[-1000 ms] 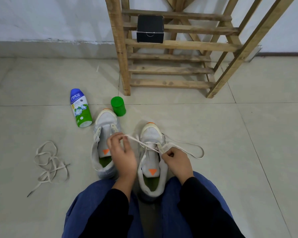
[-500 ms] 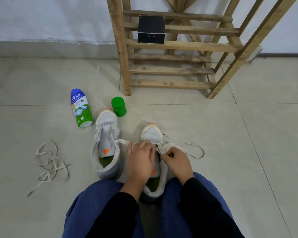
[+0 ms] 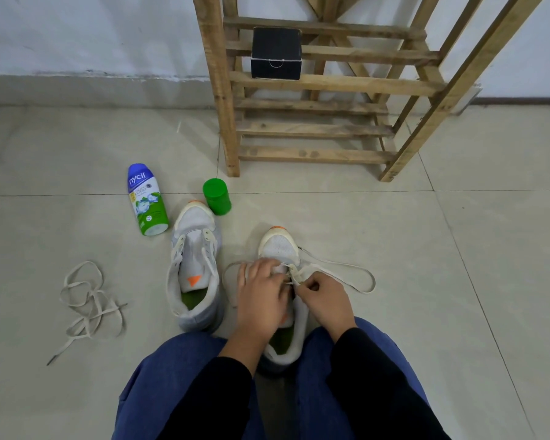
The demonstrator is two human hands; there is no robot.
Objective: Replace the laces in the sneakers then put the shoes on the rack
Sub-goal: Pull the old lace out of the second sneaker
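Between the knees on the floor tiles: sneaker (image 3: 279,247) toe pointing at the rack (image 3: 331,82), both hands on its eyelet area. Left hand (image 3: 261,295) lies over the tongue, fingers bent down onto the shoe and covering most of the midfoot; can't tell whether it grips the lace or just presses. Right hand (image 3: 326,301) is just beside it, thumb and fingertips pinching the lace (image 3: 346,267) at the eyelets. Lace slack loops out on the floor on both sides of the hands, the bigger loop to the right. Only the toe and heel collar of this sneaker are visible.

Second sneaker (image 3: 195,249) stands just to the left, parallel, unlaced, tongue up, clear of both hands. Loose lace (image 3: 88,300) lies tangled on the floor well to the left. Bottle (image 3: 147,200) lies on its side near the second sneaker's toe, green cap (image 3: 217,196) standing beside it. Black box (image 3: 276,54) sits on a rack slat.
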